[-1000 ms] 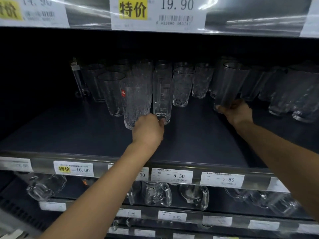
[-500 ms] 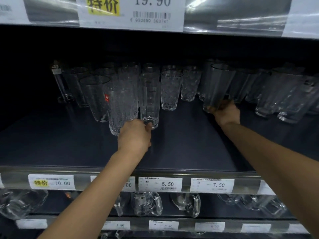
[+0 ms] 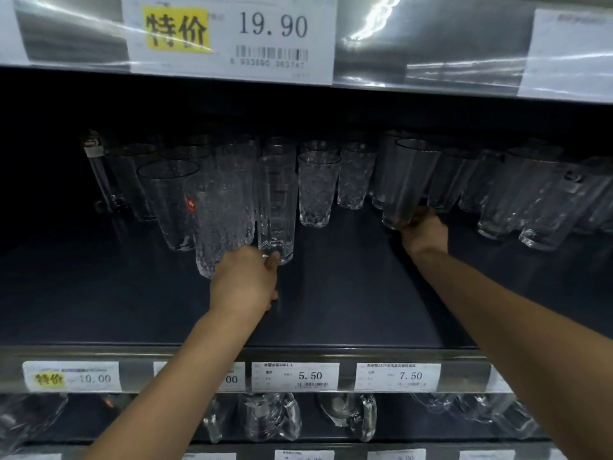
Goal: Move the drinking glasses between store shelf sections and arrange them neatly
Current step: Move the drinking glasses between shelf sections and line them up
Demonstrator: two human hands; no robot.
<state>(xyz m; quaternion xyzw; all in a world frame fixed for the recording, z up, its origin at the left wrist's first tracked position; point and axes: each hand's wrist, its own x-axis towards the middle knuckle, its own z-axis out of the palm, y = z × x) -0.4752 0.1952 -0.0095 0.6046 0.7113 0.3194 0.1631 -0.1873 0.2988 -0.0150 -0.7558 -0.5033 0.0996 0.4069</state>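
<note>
Several clear drinking glasses stand in rows on a dark shelf (image 3: 348, 293). My left hand (image 3: 243, 280) grips the bases of two glasses at once: a textured glass (image 3: 222, 227) and a tall ribbed glass (image 3: 277, 207) just right of it. My right hand (image 3: 423, 232) holds the base of a tall smooth glass (image 3: 409, 180), which leans slightly to the right. A short patterned glass (image 3: 316, 190) stands between the two hands. A smooth glass with a red sticker (image 3: 170, 204) stands left of the textured one.
More tall glasses (image 3: 517, 197) crowd the right end of the shelf. The upper shelf edge (image 3: 431, 44) with its 19.90 tag hangs close overhead. Price tags (image 3: 295, 376) line the front rail. Glass mugs (image 3: 272, 416) lie on the shelf below.
Both hands keep their hold on the same glasses and have barely shifted on the shelf. The view has drifted slightly, so everything sits a little further left in frame.
</note>
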